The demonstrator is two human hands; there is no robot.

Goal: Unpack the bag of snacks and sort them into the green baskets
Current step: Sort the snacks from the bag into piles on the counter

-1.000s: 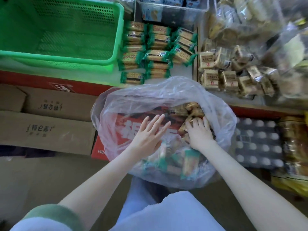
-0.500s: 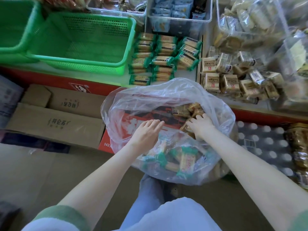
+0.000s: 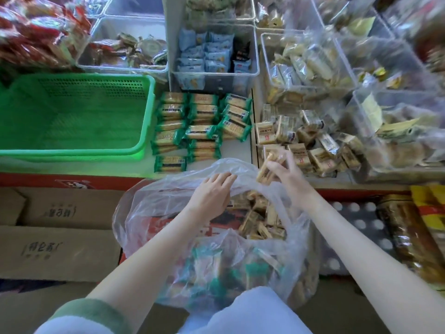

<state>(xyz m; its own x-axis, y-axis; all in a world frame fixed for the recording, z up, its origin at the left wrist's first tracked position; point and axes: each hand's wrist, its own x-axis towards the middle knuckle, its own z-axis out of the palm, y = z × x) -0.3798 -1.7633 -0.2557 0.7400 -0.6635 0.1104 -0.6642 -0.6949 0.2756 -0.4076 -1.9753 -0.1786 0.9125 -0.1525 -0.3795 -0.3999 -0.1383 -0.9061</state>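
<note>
A clear plastic bag [image 3: 168, 208] sits open in front of me, holding tan-wrapped snacks [image 3: 260, 220] and green-wrapped snacks [image 3: 216, 268]. My left hand [image 3: 212, 194] holds the bag's far rim, fingers curled over the plastic. My right hand [image 3: 284, 169] is lifted above the bag's right edge and grips a few tan snack packs [image 3: 266, 168]. A green basket [image 3: 72, 116] stands on the shelf at the left, with nothing visible inside it. Green packs [image 3: 199, 126] lie in rows beside it, and tan packs [image 3: 301, 145] lie piled to the right.
Clear bins [image 3: 214, 56] of other snacks line the back of the shelf. Red packets [image 3: 36, 32] fill the top left. Cardboard boxes [image 3: 60, 237] stand below the shelf at left, a bottle pack [image 3: 356, 227] and a brown jar [image 3: 404, 235] at right.
My right hand came up out of the bag with tan packs in its grip. My left hand moved from inside the bag to its far rim. The view tilted upward.
</note>
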